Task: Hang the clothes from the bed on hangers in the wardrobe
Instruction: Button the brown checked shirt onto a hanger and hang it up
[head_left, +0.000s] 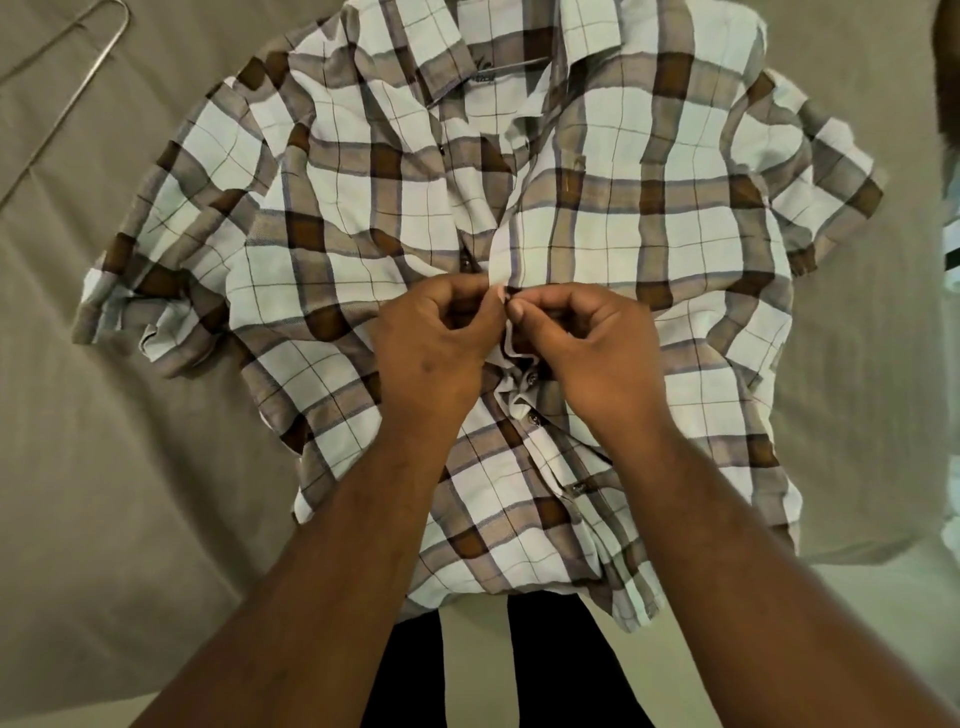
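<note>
1. Beige bed sheet (130, 467) is noted as the work surface; the plaid shirt (649, 234) is spread on it front up, collar at the far end.
2. The placket (501, 270) is pinched at mid-front by the left hand (431, 348) and the right hand (592, 348); fingers are curled on the cloth edges.
3. Risk: cloth is bunched beneath the hands; a button (531, 381) could be mismatched to its hole, or an edge lost from the pinch.
4. Risk: a wire hanger (67, 88) is seen well apart at the far left; it could be shifted if the sheet is dragged.

Home bedroom: beige-sheeted bed (130, 467), wire hanger (67, 88).
</note>
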